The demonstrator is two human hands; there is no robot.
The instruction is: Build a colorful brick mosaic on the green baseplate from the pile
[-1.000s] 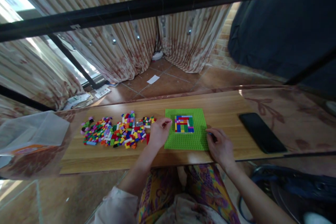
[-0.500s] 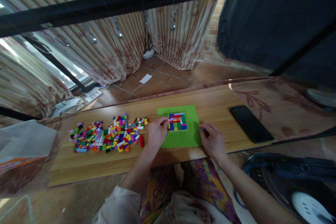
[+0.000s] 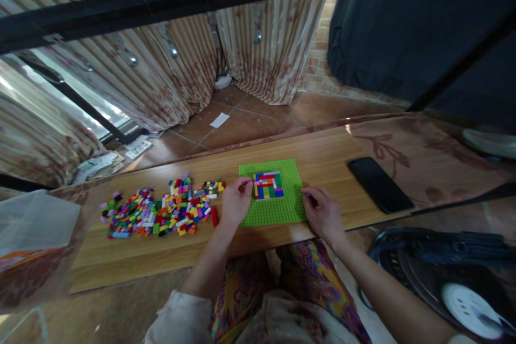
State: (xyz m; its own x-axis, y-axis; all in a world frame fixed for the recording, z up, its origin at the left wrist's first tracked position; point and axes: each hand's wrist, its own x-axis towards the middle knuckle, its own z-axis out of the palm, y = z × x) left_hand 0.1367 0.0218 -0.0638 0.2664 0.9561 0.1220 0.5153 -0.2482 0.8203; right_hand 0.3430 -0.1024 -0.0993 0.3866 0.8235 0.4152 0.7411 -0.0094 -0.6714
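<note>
A bright green studded baseplate [image 3: 274, 215] lies on the wooden board. Near its middle, toy bricks of several colours form a low rectangular block [image 3: 269, 185]. My left hand [image 3: 237, 201] is over the plate's left edge, thumb and forefinger pinched beside the block's left side; whether anything is between them cannot be made out. At the plate's right edge, my right hand [image 3: 323, 214] has curled fingers pinching a small dark blue brick [image 3: 307, 194], mostly hidden. A loose pile of mixed bricks [image 3: 161, 212] spreads to the left, with a long red brick [image 3: 214, 217] at its near right end.
A black phone [image 3: 380, 185] lies on the right part of the wooden board [image 3: 322, 153]. A translucent plastic container [image 3: 38, 223] stands at the far left. Beyond the board are a tiled floor with a white paper [image 3: 220, 120] and striped curtains [image 3: 258, 59].
The view has shifted slightly, so the board and bricks appear a little further left. My left fingertips have drawn back slightly from the block's left edge. My right hand stays at the plate's right edge.
</note>
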